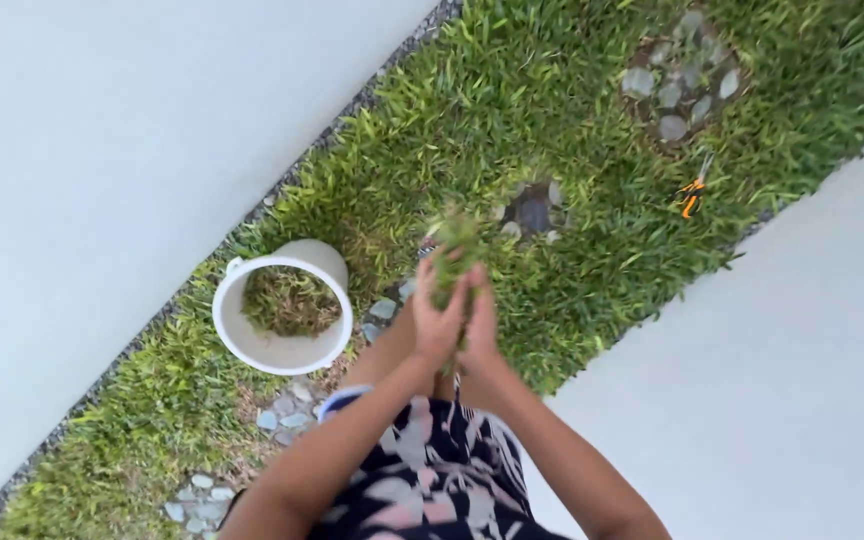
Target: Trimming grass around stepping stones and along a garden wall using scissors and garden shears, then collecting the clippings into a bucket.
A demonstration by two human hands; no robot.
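Head view: you look straight down at your own arms and a strip of lawn between two pale slabs.
Left slab (102, 150): pale grey concrete, fills the upper left, edged with a thin line of gravel.
Right slab (812, 350): same pale grey, fills the lower right.
Lawn (552, 100): green strip running diagonally between the slabs, bare patchy ground near the bucket.
Clothing (442, 470): dark fabric with pale leaf print, bottom centre, between your forearms.
Bucket (282, 352): white, round, stands on the lawn left of your hands, well apart from them; cut grass lies inside.
Stone patch (680, 78): round cluster of grey pebbles, upper right of the lawn.
Small stone patch (532, 212): darker ring of pebbles just beyond your hands.
Left hand (439, 320): clenched around the clump, pressed against the other hand.
Right hand (480, 325): also clasped on the clump, fingers up.
Grass clump (455, 245): green tuft sticking out above both hands, held over the lawn.
Shears (693, 192): small, orange handles, lying on the lawn far right, well apart from your hands.
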